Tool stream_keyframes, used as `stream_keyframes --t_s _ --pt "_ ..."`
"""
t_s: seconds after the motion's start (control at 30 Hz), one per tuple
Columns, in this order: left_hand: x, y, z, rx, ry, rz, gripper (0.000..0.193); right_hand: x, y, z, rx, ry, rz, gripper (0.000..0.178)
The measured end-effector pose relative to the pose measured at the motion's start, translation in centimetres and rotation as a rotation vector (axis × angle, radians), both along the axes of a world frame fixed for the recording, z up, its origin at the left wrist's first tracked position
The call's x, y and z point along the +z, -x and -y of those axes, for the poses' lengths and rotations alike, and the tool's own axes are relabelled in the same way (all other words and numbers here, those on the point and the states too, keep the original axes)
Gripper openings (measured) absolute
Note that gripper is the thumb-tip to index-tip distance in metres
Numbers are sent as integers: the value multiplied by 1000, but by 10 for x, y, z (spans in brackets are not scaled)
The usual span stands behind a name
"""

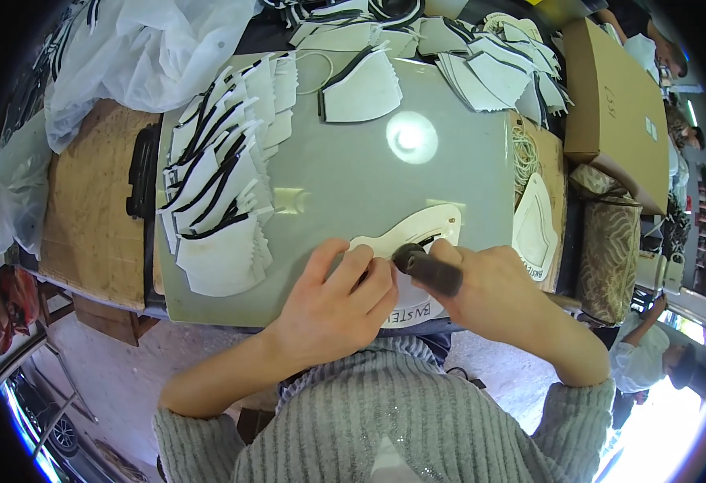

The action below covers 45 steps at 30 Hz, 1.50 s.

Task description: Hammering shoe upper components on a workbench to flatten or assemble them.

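Observation:
A cream, curved template (405,231) with a slot lies on the grey board (345,177) close to me. The fingers of my left hand (345,294) are bent, and their tips press down on the template's left side. My right hand (482,282) is closed around a dark tool (437,272) with a rounded black head and a brown cylindrical handle, held over the template. Whatever is under the tool's head is hidden. The near end of a white piece with printed marks (411,314) shows between my hands.
Overlapping white cut pieces with black edging (224,177) cover the board's left side. One more such piece (361,88) lies at the far middle; stacks (490,68) sit beyond. At right are another template (534,229), coiled cord (524,153) and a cardboard box (615,105). Plastic bags (144,52) lie far left.

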<state>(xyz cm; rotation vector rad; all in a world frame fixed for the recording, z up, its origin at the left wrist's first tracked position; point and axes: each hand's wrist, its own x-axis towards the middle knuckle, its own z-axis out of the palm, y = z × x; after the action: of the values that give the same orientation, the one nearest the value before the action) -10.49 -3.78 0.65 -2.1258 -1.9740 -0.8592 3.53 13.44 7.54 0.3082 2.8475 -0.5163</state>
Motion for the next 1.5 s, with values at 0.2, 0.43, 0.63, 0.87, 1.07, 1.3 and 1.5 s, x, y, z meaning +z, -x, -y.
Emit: stream_keyframes --t_s 0.2,0.43,0.63,0.87,1.07,1.3,1.5 --pt "-1 -1 0 5 10 51 17 -1 1 -2 56 1 83 21" --pt "0 6 1 -18 3 26 23 -2 8 -4 103 -15 91 20" --pt "-5 9 8 -26 -6 131 22 5 16 -12 180 1 50 18" --pt "-3 10 5 -47 -23 127 26 8 25 -15 248 21 106 21" --pt "-10 10 6 -2 -54 274 25 5 26 -12 197 20 160 20" --pt "-6 11 7 -56 -49 206 23 7 29 -18 291 35 93 20" --pt "-7 10 9 -49 -55 232 23 5 29 -16 267 94 39 19"
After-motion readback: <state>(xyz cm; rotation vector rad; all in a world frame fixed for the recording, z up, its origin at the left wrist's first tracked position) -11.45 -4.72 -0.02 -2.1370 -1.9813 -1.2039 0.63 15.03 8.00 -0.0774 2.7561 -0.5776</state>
